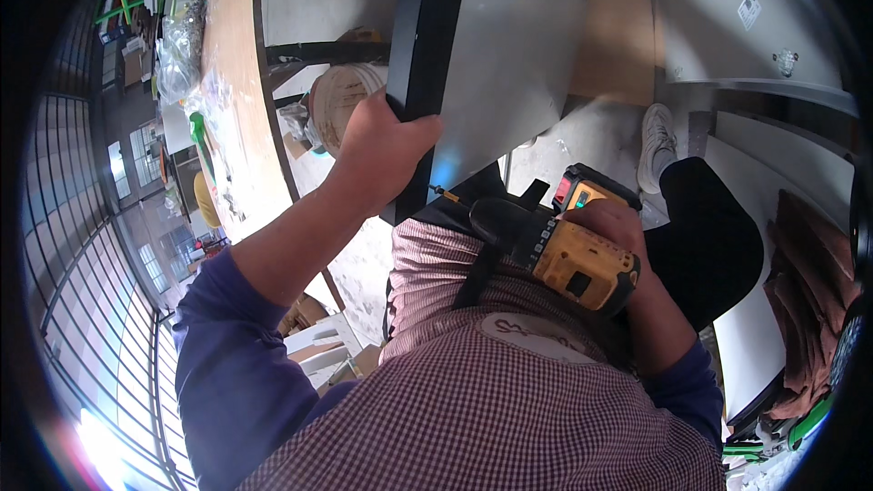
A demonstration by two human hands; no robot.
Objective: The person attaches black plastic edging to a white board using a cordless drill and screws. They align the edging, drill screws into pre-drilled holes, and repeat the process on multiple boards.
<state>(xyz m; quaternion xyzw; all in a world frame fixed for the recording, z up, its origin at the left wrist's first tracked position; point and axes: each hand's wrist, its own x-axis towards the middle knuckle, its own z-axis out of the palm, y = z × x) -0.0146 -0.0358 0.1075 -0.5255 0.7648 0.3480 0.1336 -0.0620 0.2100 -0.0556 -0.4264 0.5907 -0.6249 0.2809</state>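
Note:
My left hand grips the dark edge of a grey flat panel that stands upright in front of me. My right hand holds a yellow and black cordless drill by its handle. The drill's bit points left at the lower dark edge of the panel, just below my left hand. A checked apron covers my chest below both hands.
A long wooden workbench with plastic bags and small parts runs along the left. A round white bucket sits under it. Grey panels lie at the upper right, brown boards at the right. My shoe rests on the concrete floor.

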